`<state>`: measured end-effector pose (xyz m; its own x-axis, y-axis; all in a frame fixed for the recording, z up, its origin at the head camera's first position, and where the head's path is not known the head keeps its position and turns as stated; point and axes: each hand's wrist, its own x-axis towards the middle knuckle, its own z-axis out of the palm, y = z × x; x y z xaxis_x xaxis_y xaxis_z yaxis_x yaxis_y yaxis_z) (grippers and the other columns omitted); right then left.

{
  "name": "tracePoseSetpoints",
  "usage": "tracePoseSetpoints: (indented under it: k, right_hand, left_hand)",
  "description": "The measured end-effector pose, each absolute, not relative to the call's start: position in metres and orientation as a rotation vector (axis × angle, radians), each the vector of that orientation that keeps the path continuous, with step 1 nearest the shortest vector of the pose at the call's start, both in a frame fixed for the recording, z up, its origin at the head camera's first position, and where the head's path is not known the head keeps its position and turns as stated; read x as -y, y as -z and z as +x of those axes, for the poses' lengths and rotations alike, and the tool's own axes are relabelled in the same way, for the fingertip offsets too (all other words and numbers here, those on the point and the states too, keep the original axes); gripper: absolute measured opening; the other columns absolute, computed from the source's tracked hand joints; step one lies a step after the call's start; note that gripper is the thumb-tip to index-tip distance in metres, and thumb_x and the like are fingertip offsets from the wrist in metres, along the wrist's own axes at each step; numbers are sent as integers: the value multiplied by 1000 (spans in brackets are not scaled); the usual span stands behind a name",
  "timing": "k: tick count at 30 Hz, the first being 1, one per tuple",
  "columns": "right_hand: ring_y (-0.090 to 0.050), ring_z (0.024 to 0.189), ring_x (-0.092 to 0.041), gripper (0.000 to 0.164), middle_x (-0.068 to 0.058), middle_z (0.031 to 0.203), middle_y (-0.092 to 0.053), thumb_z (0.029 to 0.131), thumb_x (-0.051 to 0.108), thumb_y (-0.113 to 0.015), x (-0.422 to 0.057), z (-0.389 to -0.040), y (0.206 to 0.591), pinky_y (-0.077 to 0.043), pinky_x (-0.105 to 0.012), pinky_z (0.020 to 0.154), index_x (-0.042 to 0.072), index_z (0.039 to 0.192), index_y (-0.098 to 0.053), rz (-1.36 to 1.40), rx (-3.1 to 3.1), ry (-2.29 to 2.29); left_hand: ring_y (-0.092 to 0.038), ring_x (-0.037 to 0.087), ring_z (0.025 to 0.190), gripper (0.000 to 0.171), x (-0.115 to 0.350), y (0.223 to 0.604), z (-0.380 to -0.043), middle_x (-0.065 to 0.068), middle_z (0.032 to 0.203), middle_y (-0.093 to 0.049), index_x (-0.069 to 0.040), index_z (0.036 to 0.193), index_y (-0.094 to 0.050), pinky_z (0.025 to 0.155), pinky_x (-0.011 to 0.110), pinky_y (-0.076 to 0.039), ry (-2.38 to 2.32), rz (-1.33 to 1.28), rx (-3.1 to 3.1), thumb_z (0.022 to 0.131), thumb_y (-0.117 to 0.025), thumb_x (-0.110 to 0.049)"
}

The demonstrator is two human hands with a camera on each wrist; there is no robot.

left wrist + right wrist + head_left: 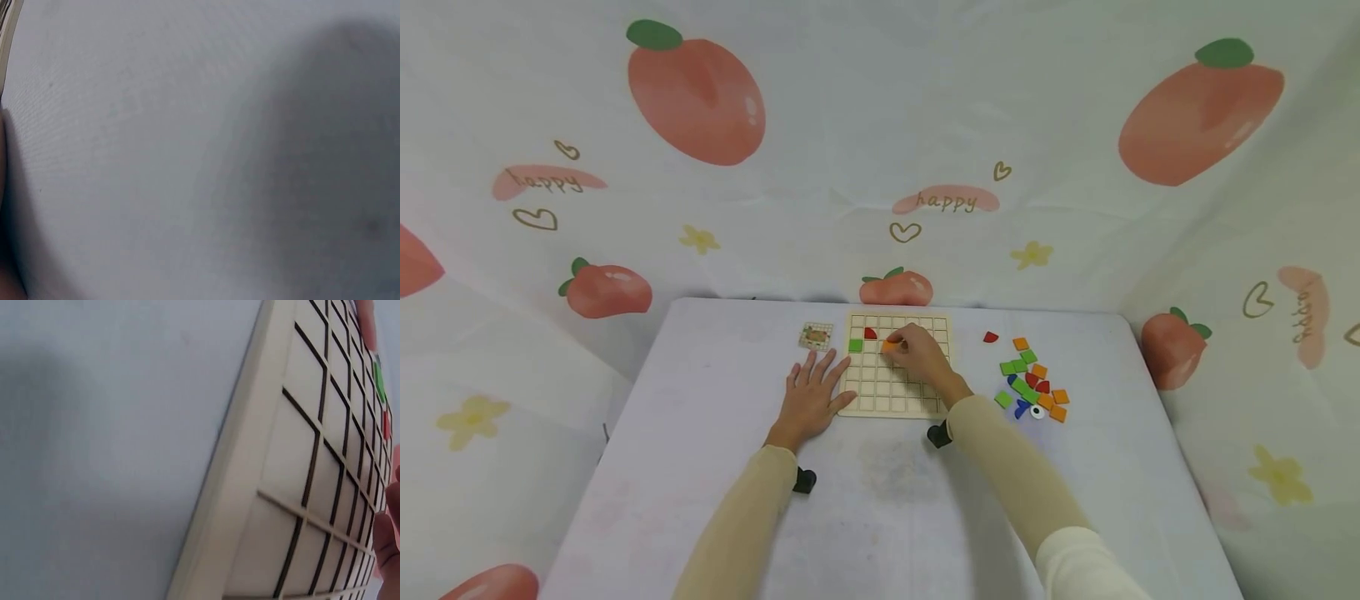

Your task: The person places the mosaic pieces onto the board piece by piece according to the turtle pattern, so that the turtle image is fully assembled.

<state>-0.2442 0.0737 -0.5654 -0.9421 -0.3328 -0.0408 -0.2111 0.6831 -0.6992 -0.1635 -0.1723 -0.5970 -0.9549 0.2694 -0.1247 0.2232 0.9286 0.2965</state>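
Note:
A pale wooden grid board (868, 403) lies at the far middle of the table. In its upper left part sit a green square tile (856, 345) and a red quarter-round tile (870, 333). My right hand (921, 354) is over the board and pinches an orange tile (889, 347) between thumb and fingertips. My left hand (809, 398) lies flat with fingers spread, its thumb and fingertips at the board's left edge. In the right wrist view the grid board (275, 425) fills the right side, with part of the right hand (389, 544) at the edge.
Right of the board lies a loose pile of green (1007, 367), orange (1060, 397), red and blue tiles, with a white eye-like disc (1037, 412). One red tile (991, 337) lies apart. A small pattern card (816, 335) is left of the board. Patterned cloth surrounds the table (880, 500).

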Motion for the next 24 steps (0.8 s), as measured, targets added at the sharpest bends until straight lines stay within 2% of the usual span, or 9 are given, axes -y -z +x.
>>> tracePoseSetpoints:
  k: [7,11,16,24]
  right_hand:
    - [-57,98,-18,31,-3,114,-63,94,29,-74,-57,-242,572,-52,-34,92,10,119,-70,-430,-2723,1090]
    - [-58,99,-18,32,-1,116,-59,95,31,-73,-50,-241,572,-53,-34,94,11,120,-69,-475,-2740,1050]
    - [-62,104,-18,32,0,118,-58,96,31,-72,-44,-242,570,-54,-35,96,11,121,-68,-501,-2777,986]
    - [-61,103,-19,33,-3,119,-56,97,32,-71,-38,-246,576,-54,-35,95,13,124,-68,-467,-2793,998]
  left_hand:
    - [-4,38,161,70,172,593,-162,4,173,-16,-31,164,-23,125,65,-10,-463,390,-2920,104,-43,-60]
    - [-3,37,161,70,173,596,-163,3,174,-14,-32,164,-21,125,65,-10,-435,390,-2922,103,-41,-61]
    - [1,34,162,71,174,599,-164,0,174,-10,-35,164,-16,126,63,-8,-409,377,-2916,103,-37,-64]
    - [-3,36,162,70,173,593,-162,2,174,-14,-32,164,-21,126,64,-11,-398,371,-2929,103,-41,-62]
